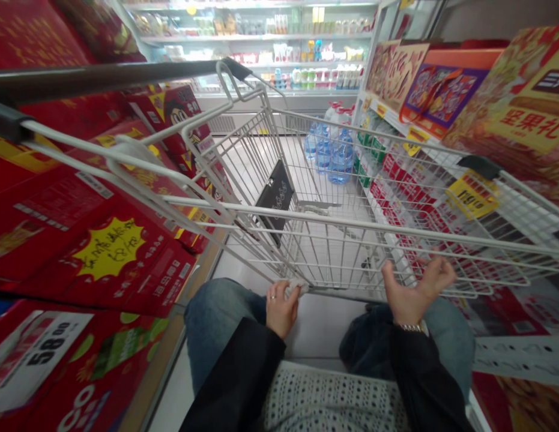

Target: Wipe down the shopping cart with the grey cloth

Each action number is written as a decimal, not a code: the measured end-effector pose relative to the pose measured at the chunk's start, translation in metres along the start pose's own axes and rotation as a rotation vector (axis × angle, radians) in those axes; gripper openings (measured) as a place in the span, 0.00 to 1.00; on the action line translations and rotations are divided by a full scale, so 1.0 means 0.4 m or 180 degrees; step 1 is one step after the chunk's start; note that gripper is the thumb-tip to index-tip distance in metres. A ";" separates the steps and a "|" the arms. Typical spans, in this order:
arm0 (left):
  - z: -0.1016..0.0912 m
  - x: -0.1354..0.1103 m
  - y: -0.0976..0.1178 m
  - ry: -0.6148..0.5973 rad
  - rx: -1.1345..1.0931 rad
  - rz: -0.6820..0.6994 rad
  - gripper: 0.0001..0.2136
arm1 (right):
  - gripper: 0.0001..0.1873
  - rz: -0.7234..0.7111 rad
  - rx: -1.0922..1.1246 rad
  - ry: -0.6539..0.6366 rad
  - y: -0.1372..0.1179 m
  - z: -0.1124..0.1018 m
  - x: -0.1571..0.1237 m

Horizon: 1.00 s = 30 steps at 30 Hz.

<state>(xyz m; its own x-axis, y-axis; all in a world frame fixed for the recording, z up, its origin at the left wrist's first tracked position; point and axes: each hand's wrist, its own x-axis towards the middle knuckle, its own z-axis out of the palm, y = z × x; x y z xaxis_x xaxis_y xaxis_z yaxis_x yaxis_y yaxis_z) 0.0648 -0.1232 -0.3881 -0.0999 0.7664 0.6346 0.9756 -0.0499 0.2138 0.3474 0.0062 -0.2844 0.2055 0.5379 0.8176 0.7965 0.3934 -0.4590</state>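
A wire shopping cart [333, 223] stands side-on right in front of my knees, its basket holding no goods that I can see. My left hand [281, 309], with a ring on one finger, is closed on a crumpled pale cloth or tissue [297, 287] against the cart's lower wires near the child-seat end. On the right, my right hand [416, 294] is raised beside the basket's side wires, fingers apart and nothing in them. A black plastic panel [275, 201] with white markings is fixed inside the cart. The cart's dark handle [103, 78] reaches out to the upper left.
Stacked red gift boxes [139, 258] crowd the left side. On the right, a shelf carries bottles [403, 174] and boxed gifts [445, 90]. Large water bottles [331, 150] stand on the floor beyond the cart, before a lit refrigerated display [261, 57].
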 end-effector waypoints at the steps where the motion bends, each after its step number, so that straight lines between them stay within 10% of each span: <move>1: 0.007 -0.004 0.007 -0.0072 -0.0006 0.0002 0.20 | 0.52 0.0013 -0.0008 0.0001 -0.002 0.000 0.000; 30: 0.037 -0.014 0.081 -0.0295 -0.0365 -0.0194 0.21 | 0.45 0.0133 0.0170 -0.0052 0.005 -0.006 0.003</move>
<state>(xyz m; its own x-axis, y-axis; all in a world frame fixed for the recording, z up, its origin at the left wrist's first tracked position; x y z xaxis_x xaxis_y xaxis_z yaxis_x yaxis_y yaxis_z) 0.1000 -0.1196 -0.3956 -0.1345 0.8258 0.5477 0.9390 -0.0702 0.3365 0.3508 0.0058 -0.2835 0.2283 0.5665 0.7918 0.7559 0.4094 -0.5108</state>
